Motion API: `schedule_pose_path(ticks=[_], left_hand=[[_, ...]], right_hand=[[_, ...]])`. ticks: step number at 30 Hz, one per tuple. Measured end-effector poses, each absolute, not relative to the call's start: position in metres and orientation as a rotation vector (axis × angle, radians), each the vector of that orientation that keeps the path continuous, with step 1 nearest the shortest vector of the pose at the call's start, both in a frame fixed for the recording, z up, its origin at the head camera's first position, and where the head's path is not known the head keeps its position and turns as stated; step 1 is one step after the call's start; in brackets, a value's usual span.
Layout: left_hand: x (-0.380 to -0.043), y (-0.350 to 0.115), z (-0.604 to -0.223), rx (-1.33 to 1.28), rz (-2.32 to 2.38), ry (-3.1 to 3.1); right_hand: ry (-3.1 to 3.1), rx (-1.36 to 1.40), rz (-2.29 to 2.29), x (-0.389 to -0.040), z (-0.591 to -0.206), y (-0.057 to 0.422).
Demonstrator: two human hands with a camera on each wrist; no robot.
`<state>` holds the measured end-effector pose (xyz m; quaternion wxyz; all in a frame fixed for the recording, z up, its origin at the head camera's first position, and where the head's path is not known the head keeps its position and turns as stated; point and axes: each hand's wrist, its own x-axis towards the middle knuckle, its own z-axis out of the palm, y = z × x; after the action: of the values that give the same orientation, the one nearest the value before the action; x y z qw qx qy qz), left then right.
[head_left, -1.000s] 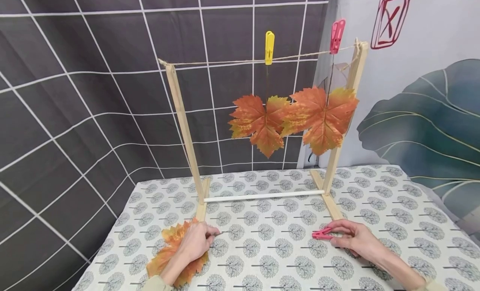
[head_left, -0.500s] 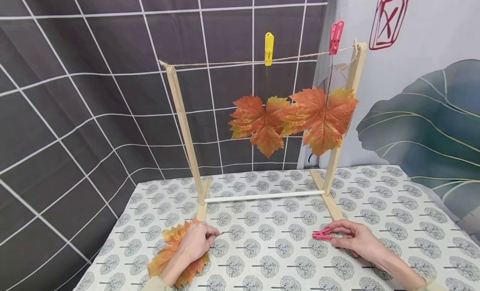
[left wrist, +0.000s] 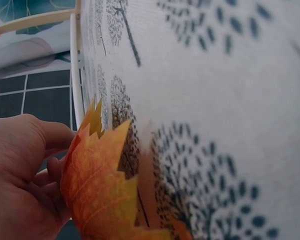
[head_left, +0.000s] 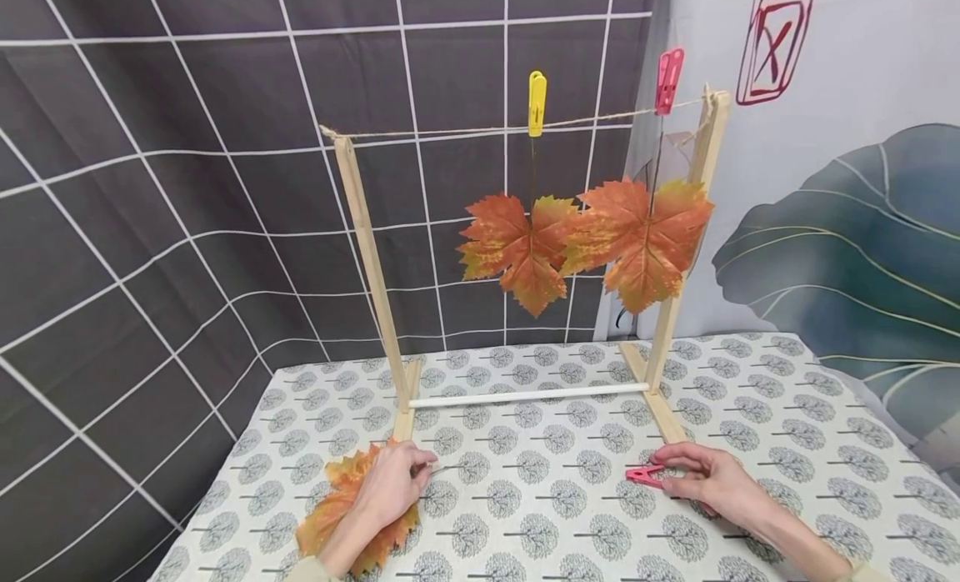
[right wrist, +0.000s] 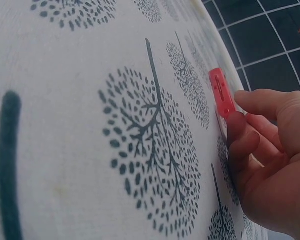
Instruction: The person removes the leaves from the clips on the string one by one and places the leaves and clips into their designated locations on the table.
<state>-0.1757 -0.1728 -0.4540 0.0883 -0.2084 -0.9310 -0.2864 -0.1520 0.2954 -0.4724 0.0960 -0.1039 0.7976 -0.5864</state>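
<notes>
My left hand point(head_left: 392, 484) pinches the stem of an orange maple leaf point(head_left: 330, 515) at the table's front left. The leaf lies under the hand and wrist; in the left wrist view its orange-yellow edge point(left wrist: 100, 185) curls up beside the fingers. On the right, my right hand point(head_left: 712, 479) pinches a pink clothespin point(head_left: 643, 476) by its handle end, just over the tablecloth. In the right wrist view the pink clothespin point(right wrist: 222, 92) sits between thumb and fingertips. Whether its jaws are spread I cannot tell.
A wooden frame with a left post point(head_left: 367, 257), right post point(head_left: 686, 232) and white rod point(head_left: 525, 393) stands behind the hands. From its twine point(head_left: 450, 132) hang two maple leaves point(head_left: 517, 244) under a yellow clothespin point(head_left: 536, 104) and a pink one point(head_left: 669, 82). A patterned tablecloth point(head_left: 525, 515) covers the table.
Both hands keep their places and their grips on the leaf stem and the clothespin. The head view has tilted slightly, so the frame appears a little lower.
</notes>
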Motion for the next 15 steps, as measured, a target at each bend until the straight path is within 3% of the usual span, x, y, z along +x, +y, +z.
schedule_pose_path(ticks=[15], left_hand=[[-0.181, -0.164, -0.443, -0.49, -1.065, -2.641]], right_hand=[[2.534, -0.445, -1.681, -0.149, -0.458, 0.292]])
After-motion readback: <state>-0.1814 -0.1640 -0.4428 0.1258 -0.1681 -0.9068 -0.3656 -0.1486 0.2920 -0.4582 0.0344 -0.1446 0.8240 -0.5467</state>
